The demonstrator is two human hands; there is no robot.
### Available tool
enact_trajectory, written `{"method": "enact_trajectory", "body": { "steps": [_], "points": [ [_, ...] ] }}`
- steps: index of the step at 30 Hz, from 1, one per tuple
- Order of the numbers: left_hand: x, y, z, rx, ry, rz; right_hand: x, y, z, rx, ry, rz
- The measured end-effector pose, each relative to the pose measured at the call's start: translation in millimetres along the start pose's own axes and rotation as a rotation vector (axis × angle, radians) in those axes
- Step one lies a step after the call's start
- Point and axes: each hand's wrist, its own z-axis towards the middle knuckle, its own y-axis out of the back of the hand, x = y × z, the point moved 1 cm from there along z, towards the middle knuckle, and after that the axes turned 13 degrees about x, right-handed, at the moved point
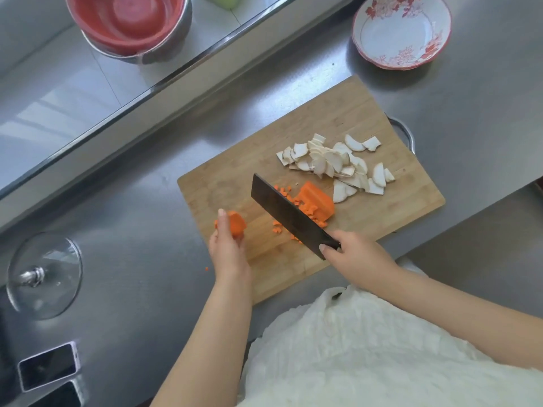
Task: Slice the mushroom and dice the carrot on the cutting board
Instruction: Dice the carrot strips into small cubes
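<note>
Clearly the carrot lay in two parts, and the coming cut turned on the gap between them. One chunk of carrot (236,225) sat in the left hand (227,248), whose fingers curled round it over the near-left corner of the cutting board (346,118); whether it rested on the wood or hung just above could not be told. The larger carrot piece (317,198) lay flat mid-board, its long axis running from the far left toward the near right, roughly across the line of the blade. Small carrot dice (308,211) were scattered against its cut end and along the near side of the knife. The cleaver (286,212) stood between the two carrot parts, its dark blade slanting from the far left down to the handle, on which the right hand (349,249) was clamped at the board's near edge. So the held chunk lay to the left of the blade, well apart from it, while the larger piece lay just beside the blade on its right. The left hand was the nearer to its chunk, and would probably have to bring it under the edge. Sliced mushroom (338,164) was heaped at the far right of the board, apparently finished. Beyond the board, a flowered bowl (402,33) stood on the steel counter (132,230).
</note>
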Motion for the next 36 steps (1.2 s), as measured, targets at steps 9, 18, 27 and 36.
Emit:
{"method": "enact_trajectory", "body": {
  "steps": [9,18,27,36],
  "points": [
    [-15,27,25,0.083,0.019,0.051,18,-35,1,0.011,-0.024,0.009],
    [-36,77,37,-0.122,-0.33,0.25,33,-66,10,0.124,-0.013,-0.145],
    [-17,94,43,-0.089,-0.426,0.412,37,-79,26,0.053,-0.028,-0.073],
    [24,82,43,0.309,-0.903,1.256,21,-50,34,-0.181,-0.112,0.141]
  ]
}}
